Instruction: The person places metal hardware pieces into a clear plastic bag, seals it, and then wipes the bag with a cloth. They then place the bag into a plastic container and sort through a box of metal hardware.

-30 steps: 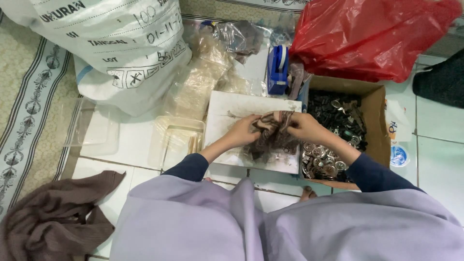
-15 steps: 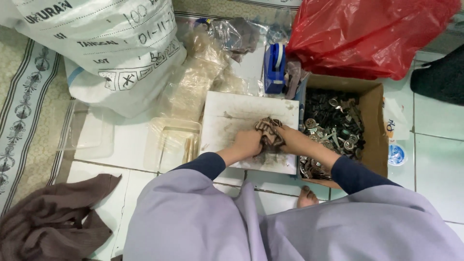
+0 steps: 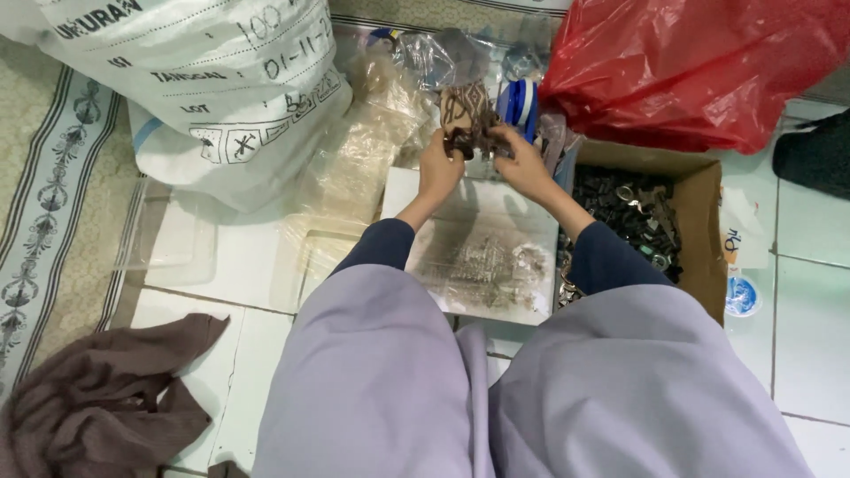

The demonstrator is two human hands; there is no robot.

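A patterned brown pouch point(image 3: 467, 113) is pinched between the left hand point(image 3: 440, 165) and right hand point(image 3: 520, 162) above a white board point(image 3: 482, 257) on the white-tiled floor point(image 3: 810, 292), beside a cardboard box point(image 3: 704, 221).

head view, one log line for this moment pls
left hand + right hand: both grip brown patterned piece, raised | below: white board | right: cardboard box of dark small parts
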